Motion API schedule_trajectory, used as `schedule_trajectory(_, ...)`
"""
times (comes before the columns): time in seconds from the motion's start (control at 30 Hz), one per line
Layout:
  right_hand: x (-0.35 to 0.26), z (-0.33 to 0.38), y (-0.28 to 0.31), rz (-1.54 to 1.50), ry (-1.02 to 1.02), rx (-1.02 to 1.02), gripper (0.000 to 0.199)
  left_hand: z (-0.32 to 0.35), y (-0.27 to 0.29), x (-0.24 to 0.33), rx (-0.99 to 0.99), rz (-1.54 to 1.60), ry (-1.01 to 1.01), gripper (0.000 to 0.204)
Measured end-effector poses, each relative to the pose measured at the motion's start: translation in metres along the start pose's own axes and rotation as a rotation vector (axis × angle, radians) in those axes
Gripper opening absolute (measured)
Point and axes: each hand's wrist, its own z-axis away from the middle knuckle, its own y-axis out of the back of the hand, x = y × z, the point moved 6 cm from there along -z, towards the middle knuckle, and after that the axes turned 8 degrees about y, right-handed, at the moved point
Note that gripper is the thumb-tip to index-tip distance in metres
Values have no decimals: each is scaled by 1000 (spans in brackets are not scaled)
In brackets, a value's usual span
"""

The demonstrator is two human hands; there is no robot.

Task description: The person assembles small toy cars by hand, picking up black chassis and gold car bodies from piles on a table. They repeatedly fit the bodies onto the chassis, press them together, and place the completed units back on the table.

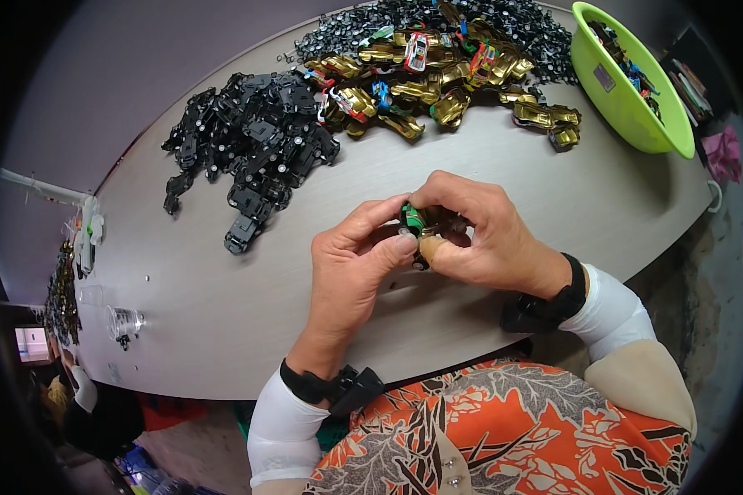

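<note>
Above the table's near middle, a small toy car (pixel 414 218) with a green body and dark wheels is held between my two hands. My left hand (pixel 351 260) pinches it from the left, thumb and fingertips on its near side. My right hand (pixel 491 235) grips the other end, its thumb and bent forefinger closed on the car. The fingers cover much of the car, and something gold shows beside the right fingers. Farther off lie a heap of black toy car chassis (pixel 260 136) and a pile of gold and coloured toy car bodies (pixel 417 89).
Many small wheels on axles (pixel 338 37) lie along the far edge of the table (pixel 198 289). A lime-green basin (pixel 636 124) with toy car parts stands far right. At left are a clear plastic cup (pixel 125 322) and another heap of parts (pixel 62 297); another person (pixel 99 417) sits there.
</note>
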Motion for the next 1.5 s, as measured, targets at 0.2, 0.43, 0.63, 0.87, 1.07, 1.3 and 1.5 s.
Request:
schedule_trajectory(0.2,1,1,1,-61,-20,11,17,2,-6,8,-4,-247,-122,36)
schedule_trajectory(0.43,13,2,1,-269,-157,28,17,0,0,-7,-26,-84,41,32)
schedule_trajectory(0.63,8,1,1,-178,-47,-43,15,-2,-1,-6,-113,171,205,25)
schedule_trajectory(0.87,23,3,8,-619,-306,-141,3,-4,6,-8,-93,130,264,23)
schedule_trajectory(1.07,26,7,3,-560,-341,-284,7,-1,-2,-10,-107,-4,289,21)
schedule_trajectory(1.3,35,12,-10,-343,-270,-227,9,1,-4,-10,-55,-303,181,9)
schedule_trajectory(1.5,31,11,-13,-88,-118,-197,11,-2,0,-12,-12,-357,171,7)
